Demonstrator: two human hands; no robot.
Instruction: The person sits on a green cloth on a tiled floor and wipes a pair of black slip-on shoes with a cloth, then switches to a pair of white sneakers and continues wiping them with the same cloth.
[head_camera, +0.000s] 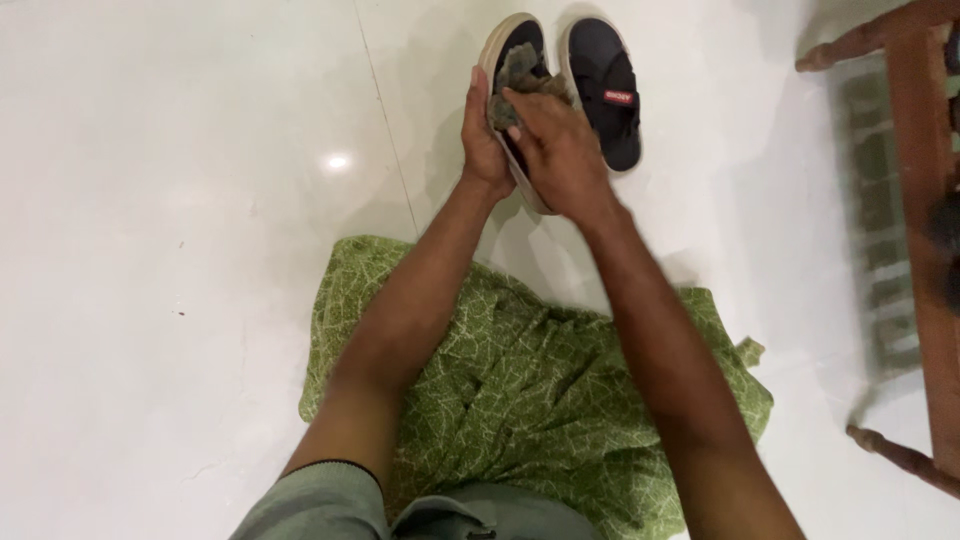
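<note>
My left hand (482, 135) grips the edge of a dark sandal with a pale sole (508, 40), holding it tilted up off the floor. Pressed against the sandal's inner face is a grey-brown rag (521, 70), bunched under the fingers of my right hand (556, 150). A second matching sandal (606, 90), dark with a small red tag on its strap, lies flat on the floor just right of the held one.
Green patterned cloth (520, 390) covers my lap below the arms. A wooden chair or furniture frame (925, 200) stands at the right edge, its legs on the glossy white tiled floor (180, 200).
</note>
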